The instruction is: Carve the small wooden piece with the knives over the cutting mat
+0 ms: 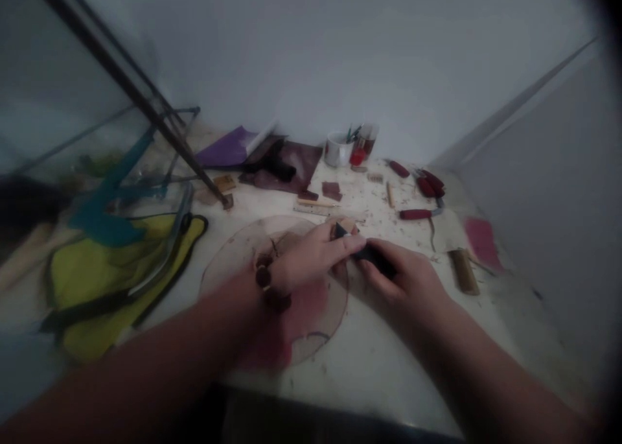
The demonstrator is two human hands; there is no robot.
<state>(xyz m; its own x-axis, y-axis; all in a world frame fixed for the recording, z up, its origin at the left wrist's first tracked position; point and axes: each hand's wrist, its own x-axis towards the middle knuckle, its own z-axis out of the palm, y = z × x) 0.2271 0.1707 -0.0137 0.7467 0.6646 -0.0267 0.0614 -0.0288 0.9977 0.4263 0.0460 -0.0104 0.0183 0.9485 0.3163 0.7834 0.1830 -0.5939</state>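
Observation:
My left hand (311, 256) reaches over a round brownish board (233, 249) on the white table, its fingers pinched on the tip of a small dark piece (341, 230). A bracelet of dark beads (265, 279) sits on that wrist. My right hand (403, 279) is closed around a dark tool handle (372, 255) right beside the left fingers. The picture is blurred, so the piece and the tool tip are hard to make out.
Red-handled tools (422, 198) and wood shavings lie at the back right, with a white mug (337, 149) of tools behind. A wooden block (464, 270) and pink sheet (481, 240) sit at right. A yellow-and-black bag (111, 269), teal clamp (107, 198) and dark rods (146, 94) fill the left.

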